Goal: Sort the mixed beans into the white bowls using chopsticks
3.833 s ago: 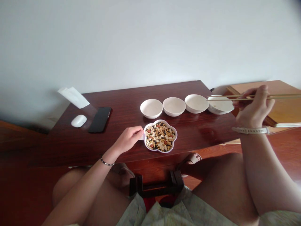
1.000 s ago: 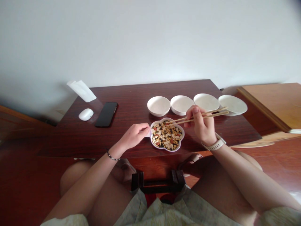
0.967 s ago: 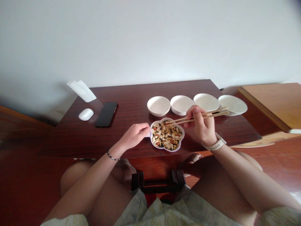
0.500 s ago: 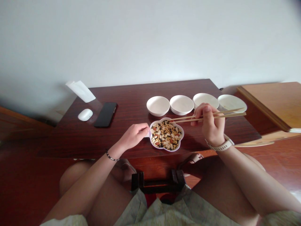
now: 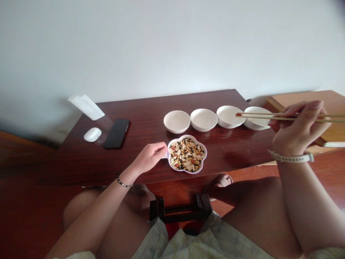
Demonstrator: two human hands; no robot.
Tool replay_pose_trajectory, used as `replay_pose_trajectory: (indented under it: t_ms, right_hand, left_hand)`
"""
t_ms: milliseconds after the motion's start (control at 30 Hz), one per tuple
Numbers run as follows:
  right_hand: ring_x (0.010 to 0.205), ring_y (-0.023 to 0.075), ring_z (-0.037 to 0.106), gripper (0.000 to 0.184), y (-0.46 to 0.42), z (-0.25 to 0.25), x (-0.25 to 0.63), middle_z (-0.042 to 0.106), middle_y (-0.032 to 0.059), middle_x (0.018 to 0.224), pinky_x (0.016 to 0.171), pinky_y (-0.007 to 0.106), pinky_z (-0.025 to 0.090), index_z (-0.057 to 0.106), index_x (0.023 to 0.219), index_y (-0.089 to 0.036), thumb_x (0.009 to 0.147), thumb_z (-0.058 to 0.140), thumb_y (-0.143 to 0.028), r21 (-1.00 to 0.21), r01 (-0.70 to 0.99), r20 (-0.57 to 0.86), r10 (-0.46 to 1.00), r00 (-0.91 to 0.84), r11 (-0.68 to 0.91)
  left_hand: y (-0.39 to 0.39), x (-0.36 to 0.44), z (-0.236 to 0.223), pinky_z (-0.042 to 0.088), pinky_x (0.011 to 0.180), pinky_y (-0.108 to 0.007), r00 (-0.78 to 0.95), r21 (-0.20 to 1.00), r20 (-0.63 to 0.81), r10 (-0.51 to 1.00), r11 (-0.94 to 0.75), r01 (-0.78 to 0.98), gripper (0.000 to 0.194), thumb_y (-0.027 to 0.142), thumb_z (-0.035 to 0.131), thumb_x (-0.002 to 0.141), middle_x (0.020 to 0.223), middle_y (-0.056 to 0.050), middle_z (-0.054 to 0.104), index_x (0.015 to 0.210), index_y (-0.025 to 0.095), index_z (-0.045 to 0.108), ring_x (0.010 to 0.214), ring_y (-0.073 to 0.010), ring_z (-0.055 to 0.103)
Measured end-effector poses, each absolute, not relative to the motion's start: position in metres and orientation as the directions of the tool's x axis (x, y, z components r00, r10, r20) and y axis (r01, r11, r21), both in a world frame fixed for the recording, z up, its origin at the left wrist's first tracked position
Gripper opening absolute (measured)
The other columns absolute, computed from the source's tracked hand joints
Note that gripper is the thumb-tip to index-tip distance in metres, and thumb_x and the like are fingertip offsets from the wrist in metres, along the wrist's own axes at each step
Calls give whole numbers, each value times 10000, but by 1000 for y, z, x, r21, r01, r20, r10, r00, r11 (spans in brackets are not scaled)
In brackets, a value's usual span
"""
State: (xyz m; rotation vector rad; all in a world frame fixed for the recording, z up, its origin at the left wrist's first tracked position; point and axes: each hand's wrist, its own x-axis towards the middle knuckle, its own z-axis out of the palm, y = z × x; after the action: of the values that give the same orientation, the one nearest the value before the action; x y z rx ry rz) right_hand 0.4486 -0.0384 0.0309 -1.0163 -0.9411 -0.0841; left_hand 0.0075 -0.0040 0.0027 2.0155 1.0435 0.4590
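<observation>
Left of a white flower-shaped dish point(image 5: 185, 171) heaped with mixed beans and peanuts point(image 5: 186, 154): a white computer mouse point(image 5: 92, 134) and a black smartphone point(image 5: 116, 133) on a dark reddish-wood table point(image 5: 81, 163), then the left hand point(image 5: 149, 157), curled and gripping the dish's small tab. Behind the dish, four round white bowls point(image 5: 203, 119) lined up. Far right of the dish, the right hand point(image 5: 298, 129) clenched on wooden chopsticks point(image 5: 291, 117), a reddish bean point(image 5: 238, 114) pinched at their tips.

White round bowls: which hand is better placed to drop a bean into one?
Probably the right hand: it holds thin wooden chopsticks, tips above the third white round bowl. The left hand touches the flower-shaped white dish of mixed nuts and beans, farther from the bowls.
</observation>
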Motion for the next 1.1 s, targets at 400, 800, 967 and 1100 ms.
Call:
replay_pose_trajectory:
  t_ms: [400,800,967,1100]
  right_hand:
    - [462,101,536,481,-37,5,545,483,-41,673,475,285,402,509,826,-218,1194,278,-424,-769,515,604,164,780,379]
    - [408,106,543,463,-28,13,526,530,-34,667,427,295,358,517,802,-228,1197,296,-322,-826,396,501,198,842,402]
    - [395,93,531,480,-20,18,502,519,-39,652,409,273,335,522,778,-215,1202,314,-298,-799,344,516,268,813,493]
    - [374,92,499,507,-10,22,476,501,-35,621,368,256,294,518,720,-211,1191,339,-267,-779,235,508,366,780,581]
  left_hand:
    - [-2,6,0,333,697,-284,586,778,-55,809,-333,532,424,472,512,1117,754,32,583,839,171,623,731,-146,505]
    - [-4,9,5,341,694,-283,583,787,-51,811,-326,524,399,464,513,1094,761,25,584,832,176,604,728,-152,498]
    - [-4,9,4,332,686,-282,588,789,-37,808,-337,514,405,469,509,1086,758,20,569,813,181,587,726,-154,484]
    - [-4,9,3,320,679,-276,588,791,-40,808,-334,512,410,463,509,1092,736,26,554,807,177,582,709,-146,466]
